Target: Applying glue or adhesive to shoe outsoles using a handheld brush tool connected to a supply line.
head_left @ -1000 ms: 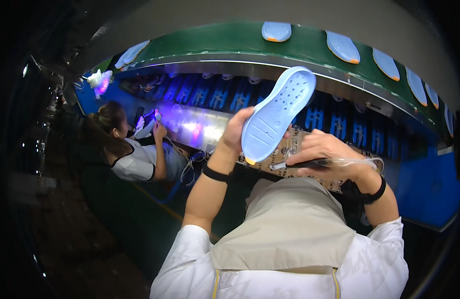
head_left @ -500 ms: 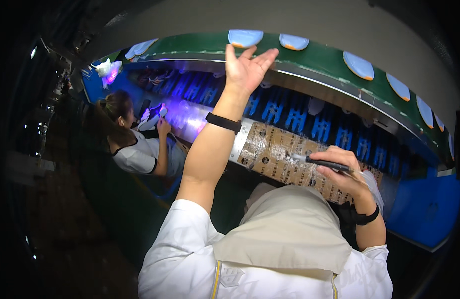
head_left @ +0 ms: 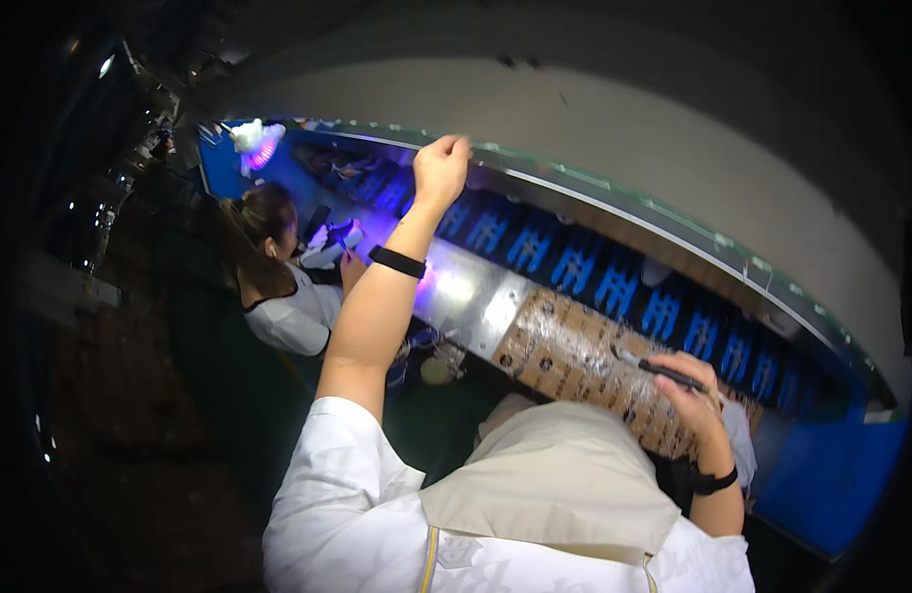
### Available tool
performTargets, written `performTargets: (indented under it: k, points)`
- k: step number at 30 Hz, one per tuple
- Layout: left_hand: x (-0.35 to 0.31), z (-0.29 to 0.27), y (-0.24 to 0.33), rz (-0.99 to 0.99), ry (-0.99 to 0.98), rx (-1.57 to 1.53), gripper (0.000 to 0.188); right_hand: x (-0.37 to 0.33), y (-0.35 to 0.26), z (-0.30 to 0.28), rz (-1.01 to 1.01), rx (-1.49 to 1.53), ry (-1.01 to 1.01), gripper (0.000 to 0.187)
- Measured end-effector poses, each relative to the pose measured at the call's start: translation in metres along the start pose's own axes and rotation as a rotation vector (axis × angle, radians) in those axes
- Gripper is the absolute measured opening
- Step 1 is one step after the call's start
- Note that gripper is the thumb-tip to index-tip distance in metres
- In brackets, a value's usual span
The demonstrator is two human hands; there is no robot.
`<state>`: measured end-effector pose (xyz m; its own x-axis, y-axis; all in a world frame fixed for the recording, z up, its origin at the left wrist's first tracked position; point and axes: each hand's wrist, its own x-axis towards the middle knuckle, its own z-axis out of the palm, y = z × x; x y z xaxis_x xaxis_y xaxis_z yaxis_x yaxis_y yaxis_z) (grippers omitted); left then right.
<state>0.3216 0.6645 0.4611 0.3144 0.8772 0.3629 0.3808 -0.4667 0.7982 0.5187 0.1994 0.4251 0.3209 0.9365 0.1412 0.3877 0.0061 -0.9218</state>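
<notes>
I see a metal bench (head_left: 483, 318) running from near right to far left. A brown patterned sheet (head_left: 564, 346) with a glossy surface lies directly on its right part; the left part is shiny metal with glare. Along the far side, a dark recess (head_left: 552, 260) holds 1 row of blue holders (head_left: 614, 290). I cannot tell what the green ledge (head_left: 574, 178) above bears.

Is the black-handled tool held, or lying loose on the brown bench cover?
Held: the right hand has its fingers around the black-handled tool. Whether its tip touches the brown bench cover, I cannot tell.
</notes>
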Motion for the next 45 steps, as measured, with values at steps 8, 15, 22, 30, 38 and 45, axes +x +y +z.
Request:
performTargets:
  k: [8, 15, 22, 30, 38, 45]
  points:
    - [0.145, -0.076, -0.099, 0.47, 0.187, 0.705, 0.026, 0.001, 0.045, 0.011, 0.14, -0.017, 0.284, 0.028]
    - [0.228, -0.143, -0.178, 0.046, 0.195, 0.795, 0.026, 0.04, 0.021, 0.019, 0.206, -0.401, 0.067, 0.028]
    - [0.28, -0.168, -0.225, -0.166, 0.148, 0.778, 0.026, 0.088, 0.016, 0.028, 0.406, -0.258, 0.095, 0.028]
    - [0.298, -0.165, -0.223, -0.199, 0.146, 0.747, 0.026, 0.107, 0.026, 0.025, 0.409, -0.2, 0.072, 0.029]
    - [0.233, -0.116, -0.208, -0.127, 0.171, 0.609, 0.027, 0.099, 0.054, 0.026, 0.275, -0.105, 0.098, 0.03]
    - [0.18, -0.086, -0.205, -0.042, 0.363, -0.261, 0.028, 0.076, 0.074, 0.038, 0.197, -0.088, 0.21, 0.027]
